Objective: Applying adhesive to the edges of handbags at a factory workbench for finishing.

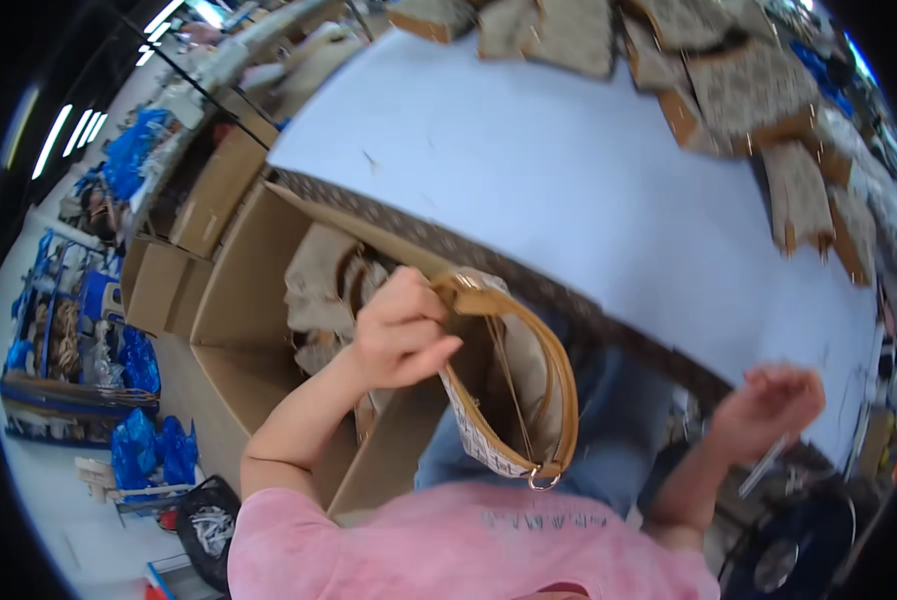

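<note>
My left hand (401,330) is closed on the rim of a handbag (529,380) that hangs in front of me. The bag gapes toward me, with a pale lining, tan trim along its opening, a light patterned outer side and a metal ring at its lower end. To the left, below the table's edge, an open cardboard box (241,300) contains similar beige bag pieces (321,275). Apart from the bag, my right hand (767,410) is raised by the table's near edge on the right. Its fingers look curled but are blurred, so whether anything is in them is unclear.
A white table (489,160) stretches ahead, with several beige patterned bags (754,88) along its far and right sides. At the left are a shelf rack (74,350) and blue plastic bags (154,445). A dark round object (799,545) sits at lower right.
</note>
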Available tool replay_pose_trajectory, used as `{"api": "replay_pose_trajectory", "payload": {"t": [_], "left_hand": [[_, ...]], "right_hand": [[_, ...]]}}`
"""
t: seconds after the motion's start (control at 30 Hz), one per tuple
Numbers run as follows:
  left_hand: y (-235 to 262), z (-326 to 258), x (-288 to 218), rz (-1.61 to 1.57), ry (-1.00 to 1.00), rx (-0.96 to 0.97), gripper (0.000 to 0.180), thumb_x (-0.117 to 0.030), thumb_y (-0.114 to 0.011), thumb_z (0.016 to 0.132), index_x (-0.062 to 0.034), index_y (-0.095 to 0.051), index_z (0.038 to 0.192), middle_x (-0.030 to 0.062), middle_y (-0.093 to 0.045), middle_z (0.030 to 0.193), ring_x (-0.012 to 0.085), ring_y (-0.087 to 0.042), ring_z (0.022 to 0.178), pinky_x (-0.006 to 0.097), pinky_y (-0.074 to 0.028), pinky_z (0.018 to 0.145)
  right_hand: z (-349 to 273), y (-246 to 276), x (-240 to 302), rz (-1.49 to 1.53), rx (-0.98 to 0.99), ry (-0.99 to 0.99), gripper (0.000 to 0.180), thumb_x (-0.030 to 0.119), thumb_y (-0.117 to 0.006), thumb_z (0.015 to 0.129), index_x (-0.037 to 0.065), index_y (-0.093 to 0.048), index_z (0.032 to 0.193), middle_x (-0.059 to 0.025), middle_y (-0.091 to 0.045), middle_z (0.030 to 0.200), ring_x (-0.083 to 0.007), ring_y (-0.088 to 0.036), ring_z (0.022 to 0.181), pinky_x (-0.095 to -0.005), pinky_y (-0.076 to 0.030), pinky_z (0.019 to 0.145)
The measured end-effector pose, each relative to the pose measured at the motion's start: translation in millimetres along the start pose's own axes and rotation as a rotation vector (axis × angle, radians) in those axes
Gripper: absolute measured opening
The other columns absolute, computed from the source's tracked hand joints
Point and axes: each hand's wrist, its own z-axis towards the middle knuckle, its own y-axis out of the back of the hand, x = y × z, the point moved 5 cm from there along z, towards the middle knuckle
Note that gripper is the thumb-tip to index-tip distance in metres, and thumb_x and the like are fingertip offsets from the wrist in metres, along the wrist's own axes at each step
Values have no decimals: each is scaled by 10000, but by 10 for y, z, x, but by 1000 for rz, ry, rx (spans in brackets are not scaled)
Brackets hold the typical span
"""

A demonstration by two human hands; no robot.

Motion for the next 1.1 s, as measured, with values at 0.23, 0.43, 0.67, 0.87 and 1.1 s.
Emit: {"api": "replay_pose_trajectory", "payload": {"t": [0.23,0.43,0.67,0.87,1.1], "left_hand": [[-782,-546,-288,-155,151,120,99,20,-678,755,-33,-596,773,127,-613,863,305,-600,813,401,-471,740],[-867,-651,-254,-488,480,19,239,85,-501,827,-9,-596,1025,218,-702,1082,377,-680,1064,407,-526,963],[-840,-703,-254,-329,421,183,228,97,-466,847,13,-653,946,247,-689,1140,321,-713,972,364,-576,837],[-881,-689,-262,-298,587,241,76,27,-588,861,10,-660,845,210,-705,1071,278,-719,917,332,-578,800],[-1016,-632,-250,-267,769,23,174,1,-748,795,-43,-630,915,127,-702,1029,274,-713,859,329,-573,709]], "right_hand": [[-784,-799,-269,-28,646,-174,382,334,-372,1096,-14,-526,1068,-179,-665,811,-153,-555,561,-287,-493,581],[-1194,-747,-294,-21,738,-203,296,264,-406,1089,-11,-516,1082,-156,-681,846,-131,-570,613,-260,-493,619],[-1326,-692,-327,63,747,-312,121,-29,-513,989,-15,-559,1100,-138,-703,874,-133,-621,674,-254,-526,630],[-1441,-725,-389,-148,887,-249,247,-103,-618,900,8,-551,1109,-142,-681,877,-148,-615,704,-260,-518,662],[-1449,-860,-350,-272,883,-149,349,-121,-716,809,23,-598,1104,-115,-678,886,-157,-626,716,-254,-512,644]]}}
